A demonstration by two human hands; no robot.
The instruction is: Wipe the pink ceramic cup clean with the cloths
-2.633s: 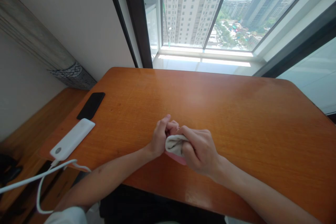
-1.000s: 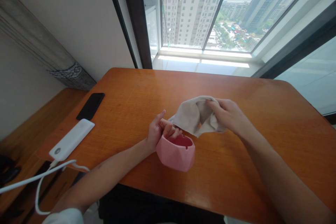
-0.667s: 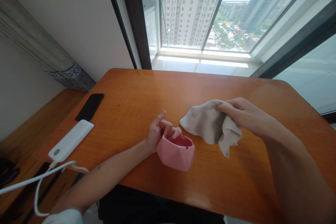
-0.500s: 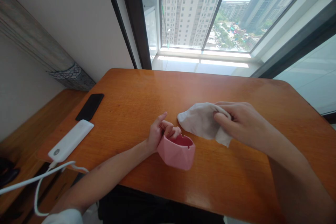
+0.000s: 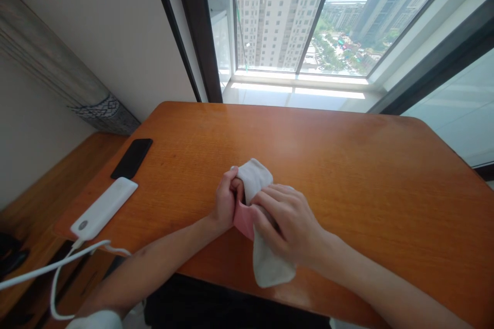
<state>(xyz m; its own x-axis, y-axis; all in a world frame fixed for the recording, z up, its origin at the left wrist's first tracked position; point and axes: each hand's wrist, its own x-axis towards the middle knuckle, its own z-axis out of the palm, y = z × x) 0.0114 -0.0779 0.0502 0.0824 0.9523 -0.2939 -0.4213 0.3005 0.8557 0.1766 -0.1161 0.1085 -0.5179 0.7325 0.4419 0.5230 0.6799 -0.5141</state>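
A faceted pink ashtray (image 5: 244, 220) is held near the table's front edge, mostly covered by a cloth and my fingers. My left hand (image 5: 226, 198) grips its left side, fingers curled over the rim. From the right, my right hand (image 5: 287, 218) presses a whitish cloth (image 5: 254, 177) onto it, fingers closed on the fabric. One end of the cloth sticks up beyond the ashtray; the other hangs down on the near side. The ashtray's opening is hidden.
On the left of the wooden table (image 5: 347, 164) lie a black phone (image 5: 131, 158) and a white power bank (image 5: 104, 209) with a white cable (image 5: 54, 263) plugged in. A window (image 5: 297, 25) is behind the table, and a curtain (image 5: 104, 108) hangs at the left.
My right hand has moved left with the cloth and brought it onto the ashtray, covering its opening. My left hand keeps hold of the ashtray in nearly the same place.
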